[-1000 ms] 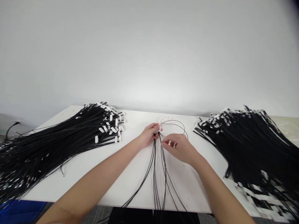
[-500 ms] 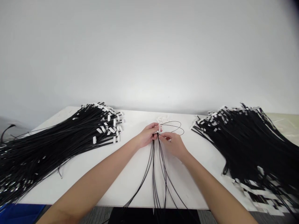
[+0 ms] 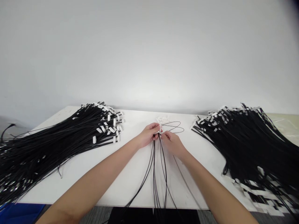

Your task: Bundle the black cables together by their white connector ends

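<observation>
My left hand [image 3: 149, 134] is closed around a small white connector [image 3: 160, 128] at the middle of the table. Several thin black wires [image 3: 154, 168] hang from the connector, over the table's front edge. Beside it, my right hand [image 3: 171, 141] pinches with thumb and fingers at a black wire close to the connector; one wire [image 3: 183, 177] runs blurred down from this hand. A thin wire loop [image 3: 177, 124] sticks out behind the connector to the right. Just beyond my left hand lie a few small white connectors [image 3: 163, 119].
A thick bundle of black cables with white tags [image 3: 70, 133] lies on the left of the white table [image 3: 130, 186]. Another large bundle [image 3: 247, 140] covers the right side. A grey wall [image 3: 149, 62] stands behind. Something blue [image 3: 22, 213] is below the left front edge.
My right hand has shifted slightly, and one wire has swung to the right beneath it. The wire loop behind the connector has flattened. My left hand has barely moved.
</observation>
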`<control>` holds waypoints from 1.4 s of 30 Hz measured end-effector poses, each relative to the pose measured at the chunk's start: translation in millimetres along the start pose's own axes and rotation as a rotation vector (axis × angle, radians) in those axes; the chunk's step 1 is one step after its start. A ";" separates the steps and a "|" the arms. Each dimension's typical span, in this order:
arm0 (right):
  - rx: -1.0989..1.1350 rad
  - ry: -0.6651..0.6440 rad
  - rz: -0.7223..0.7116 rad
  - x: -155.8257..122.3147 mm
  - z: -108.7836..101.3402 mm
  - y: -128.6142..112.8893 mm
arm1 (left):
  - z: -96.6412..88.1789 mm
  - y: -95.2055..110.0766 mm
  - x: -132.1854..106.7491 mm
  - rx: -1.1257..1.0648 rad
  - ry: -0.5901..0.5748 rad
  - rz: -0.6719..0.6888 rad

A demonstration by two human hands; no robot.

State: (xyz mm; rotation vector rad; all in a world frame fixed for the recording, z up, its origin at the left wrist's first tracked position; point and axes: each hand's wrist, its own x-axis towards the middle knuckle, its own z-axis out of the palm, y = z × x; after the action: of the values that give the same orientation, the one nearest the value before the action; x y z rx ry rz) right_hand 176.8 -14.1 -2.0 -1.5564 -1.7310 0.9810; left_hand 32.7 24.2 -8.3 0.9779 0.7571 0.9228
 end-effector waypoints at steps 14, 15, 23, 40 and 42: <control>1.141 0.108 -0.024 3.2 -72.4 -8.2 | -3.7 -3.2 5.2 -0.017 0.059 -0.024; 1.149 0.171 -0.046 3.6 -76.5 -6.2 | -3.7 -2.9 4.9 -0.019 0.056 -0.024; 1.274 0.822 -0.039 11.9 -96.1 7.2 | -5.1 -4.5 5.5 -0.011 0.068 -0.018; -0.051 0.044 -0.123 -1.8 -44.0 -8.6 | -9.3 -4.2 6.9 -0.105 0.020 -0.038; -0.100 0.053 -0.120 -0.5 -43.7 -5.7 | -9.6 -3.7 6.6 -0.114 0.018 -0.044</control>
State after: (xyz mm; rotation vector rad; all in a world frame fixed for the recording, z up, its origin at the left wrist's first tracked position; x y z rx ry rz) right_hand 210.0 -9.3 26.6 -1.5067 -1.8379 0.7975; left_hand 28.3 32.5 -16.1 0.8517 0.7303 0.9274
